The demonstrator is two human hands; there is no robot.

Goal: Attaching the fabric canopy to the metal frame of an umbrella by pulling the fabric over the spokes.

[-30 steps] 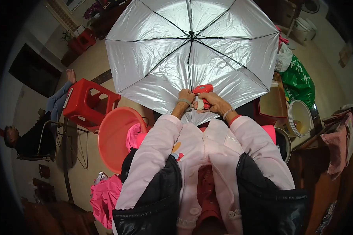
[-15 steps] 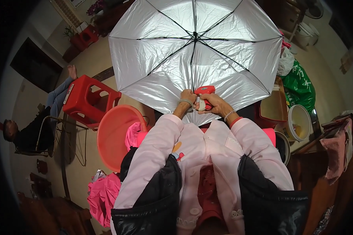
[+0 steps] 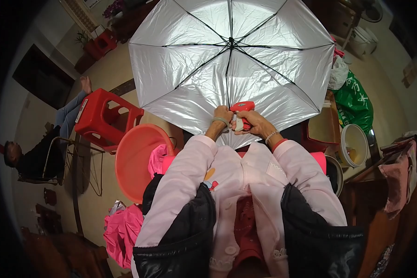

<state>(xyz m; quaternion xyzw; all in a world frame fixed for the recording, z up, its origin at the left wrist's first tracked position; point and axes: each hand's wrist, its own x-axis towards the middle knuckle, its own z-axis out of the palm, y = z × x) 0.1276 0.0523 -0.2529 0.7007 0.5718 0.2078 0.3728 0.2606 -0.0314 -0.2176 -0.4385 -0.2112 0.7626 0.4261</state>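
An opened umbrella (image 3: 190, 83) with silver lining and black ribs spreads out in front of me, its underside facing up at me. At its near part, my left hand (image 3: 221, 116) is closed on the silver cloth by one rib. My right hand (image 3: 261, 125) grips a red hand tool with a pale part (image 3: 242, 107), close against the left fingers. Its exact kind I cannot make out, and the fingers cover much of it. The cloth puckers around both hands.
An orange-red basin (image 3: 132, 160) holding pink cloth stands at left, beside a red plastic stool (image 3: 90, 116). Pink fabric (image 3: 123, 236) lies lower left. A person (image 3: 39, 153) sits far left. At right are a green bag (image 3: 354, 102) and a white bucket (image 3: 355, 143).
Very little differs. Both hands stay at the same spot on the umbrella, and the red tool in my right hand has barely shifted.
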